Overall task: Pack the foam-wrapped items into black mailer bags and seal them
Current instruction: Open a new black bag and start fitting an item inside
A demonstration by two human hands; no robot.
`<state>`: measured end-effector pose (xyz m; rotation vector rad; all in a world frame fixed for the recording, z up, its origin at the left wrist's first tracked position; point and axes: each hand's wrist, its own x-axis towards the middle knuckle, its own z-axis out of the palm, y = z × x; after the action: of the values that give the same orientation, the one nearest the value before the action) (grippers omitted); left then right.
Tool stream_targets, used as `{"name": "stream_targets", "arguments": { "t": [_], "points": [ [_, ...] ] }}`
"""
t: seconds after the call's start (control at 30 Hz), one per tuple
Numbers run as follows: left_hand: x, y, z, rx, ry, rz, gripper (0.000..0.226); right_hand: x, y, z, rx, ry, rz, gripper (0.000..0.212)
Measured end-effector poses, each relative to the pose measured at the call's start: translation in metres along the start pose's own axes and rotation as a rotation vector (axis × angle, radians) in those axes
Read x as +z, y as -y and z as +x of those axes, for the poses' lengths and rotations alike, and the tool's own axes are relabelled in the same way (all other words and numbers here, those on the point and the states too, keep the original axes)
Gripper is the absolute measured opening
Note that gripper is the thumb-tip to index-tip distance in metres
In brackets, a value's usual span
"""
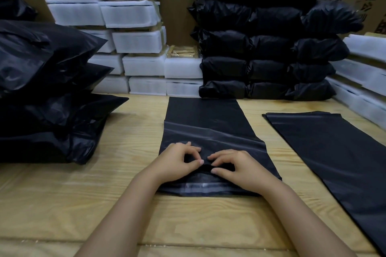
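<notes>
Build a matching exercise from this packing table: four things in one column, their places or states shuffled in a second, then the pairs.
Things
1. mailer bag
2. spare flat bags
3. foam-wrapped items
4. packed black bags

Places or states
A. black, piled high at the back, right of centre
B. lying flat and unfilled at the far right
C. pinched by the left hand and right hand
D. white, stacked at the back, left of centre

Pairs: 1-C, 2-B, 3-D, 4-A

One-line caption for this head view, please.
Left hand and right hand pinch the mouth of a flat black mailer bag on the wooden table; foam-wrapped items and packed bags stacked behind.
</notes>
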<state>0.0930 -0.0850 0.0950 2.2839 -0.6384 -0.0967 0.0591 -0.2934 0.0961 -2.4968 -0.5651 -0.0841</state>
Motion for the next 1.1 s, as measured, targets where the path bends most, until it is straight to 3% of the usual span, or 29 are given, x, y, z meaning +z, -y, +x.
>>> {"name": "stream_targets", "arguments": {
  "t": [0.13, 0.23, 0.33, 0.47, 0.57, 0.6, 0.67, 0.8, 0.93, 1.03, 1.1],
  "points": [
    [0.002, -0.001, 0.001, 0.102, -0.154, 0.190, 0.007, 0.003, 0.000, 0.000, 0.000, -0.084, -0.192, 0.024],
    [0.002, -0.006, 0.004, 0.402, -0.410, 0.443, 0.019, 0.003, 0.007, 0.001, 0.005, -0.300, -0.380, 0.017],
    [0.001, -0.012, 0.005, 0.602, -0.592, 0.628, 0.029, 0.004, 0.010, -0.001, -0.044, -0.525, -0.350, 0.017],
    [0.007, -0.016, 0.005, 0.568, -0.698, 0.762, 0.035, -0.002, 0.009, -0.001, -0.155, -0.692, -0.381, 0.026],
    [0.003, -0.019, 0.006, 0.504, -0.814, 0.708, 0.028, -0.001, 0.019, 0.000, -0.507, -0.809, -0.539, 0.010],
    [0.001, -0.019, 0.005, 0.485, -0.855, 0.704, 0.023, 0.004, 0.023, 0.000, -0.598, -0.787, -0.576, 0.006],
    [-0.001, -0.020, 0.003, 0.460, -0.912, 0.724, 0.017, 0.013, 0.025, 0.003, -0.577, -0.670, -0.654, 0.008],
    [0.000, -0.029, -0.002, 0.484, -0.945, 0.802, 0.025, 0.009, 0.020, 0.011, 0.092, -0.277, -0.643, 0.024],
    [0.008, -0.056, -0.005, 0.650, -0.974, 0.889, 0.035, -0.001, 0.008, 0.011, 0.324, -0.120, -0.511, 0.030],
    [0.038, -0.078, -0.014, 0.832, -0.809, 0.850, 0.016, -0.005, 0.007, 0.016, 0.361, 0.056, -0.545, 0.021],
    [0.058, -0.086, -0.019, 0.676, -0.534, 0.918, 0.011, -0.007, 0.005, 0.018, 0.391, 0.077, -0.497, 0.020]
  ]
}}
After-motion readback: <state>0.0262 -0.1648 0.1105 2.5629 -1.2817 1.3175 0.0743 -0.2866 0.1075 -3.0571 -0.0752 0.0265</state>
